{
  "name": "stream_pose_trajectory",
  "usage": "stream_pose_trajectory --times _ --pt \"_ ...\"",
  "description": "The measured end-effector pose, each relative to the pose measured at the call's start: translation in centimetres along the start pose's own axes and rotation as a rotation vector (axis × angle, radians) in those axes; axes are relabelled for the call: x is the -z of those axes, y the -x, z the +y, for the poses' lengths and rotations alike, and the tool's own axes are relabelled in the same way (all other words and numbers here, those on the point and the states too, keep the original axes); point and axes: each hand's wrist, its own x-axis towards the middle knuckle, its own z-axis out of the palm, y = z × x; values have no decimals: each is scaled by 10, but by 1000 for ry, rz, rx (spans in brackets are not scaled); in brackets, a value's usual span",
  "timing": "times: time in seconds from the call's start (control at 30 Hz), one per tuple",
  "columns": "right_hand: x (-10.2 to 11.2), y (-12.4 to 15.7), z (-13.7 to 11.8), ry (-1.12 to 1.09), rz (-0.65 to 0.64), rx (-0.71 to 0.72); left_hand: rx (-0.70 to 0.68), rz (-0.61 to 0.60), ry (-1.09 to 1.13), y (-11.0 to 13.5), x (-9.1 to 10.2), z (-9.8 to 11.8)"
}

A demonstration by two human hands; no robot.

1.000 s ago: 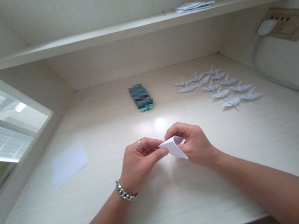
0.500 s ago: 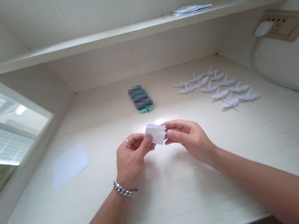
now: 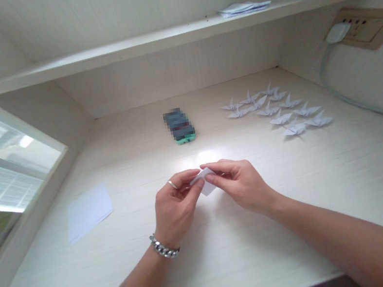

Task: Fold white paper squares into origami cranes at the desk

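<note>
A small folded white paper (image 3: 209, 189) is held between both hands, just above the desk, with one corner pointing toward me. My left hand (image 3: 177, 203) pinches its left side between thumb and fingers; a ring and a chain bracelet show on that arm. My right hand (image 3: 241, 182) pinches the right side, its thumb lying on the paper close to the left thumb. The fingers cover much of the paper's upper part, so its folds there are hidden.
Several white paper cranes (image 3: 280, 110) stand at the back right. A phone-like object (image 3: 186, 139) with a green edge, its top pixelated, lies behind my hands. White sheets (image 3: 89, 212) rest at left. Papers (image 3: 244, 8) lie on the shelf (image 3: 123, 51). A plug (image 3: 338, 32) with a cable sits in the wall socket.
The folded paper has been turned so a corner points toward me. My right hand has moved left and now grips it with its thumb on top; both hands have come closer together.
</note>
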Motion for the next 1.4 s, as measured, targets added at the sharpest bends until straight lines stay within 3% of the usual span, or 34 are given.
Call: stream_pose_trajectory --times 0.2,0.53,0.93,1.4 --pt "-1 2 -2 77 81 73 -28 30 -29 1 -1 -4" --pt "-3 3 -3 143 86 136 -66 11 -110 2 0 -1" --pt "-4 -1 4 -70 79 8 -62 4 -76 1 -1 -1" --pt "-2 -3 0 -106 62 -81 -51 -6 -72 1 -1 0"
